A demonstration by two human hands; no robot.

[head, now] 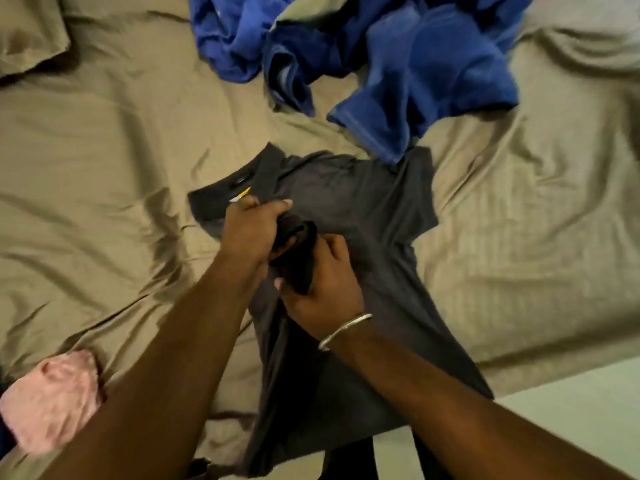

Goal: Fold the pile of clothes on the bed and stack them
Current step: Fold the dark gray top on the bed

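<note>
a person folds a dark grey t-shirt [353, 202] on a bed [104, 168] with an olive sheet. the shirt lies with its collar away from the person and its hem over the near edge, long axis running straight out from them. the left hand [249, 230] clenches a bunched fold by the collar; the right hand [322, 289], touching it just behind, closes its grip on the same dark fold. blue clothes [381, 64] lie heaped beyond, unfolded; a pink garment [52, 400] sits near left.
</note>
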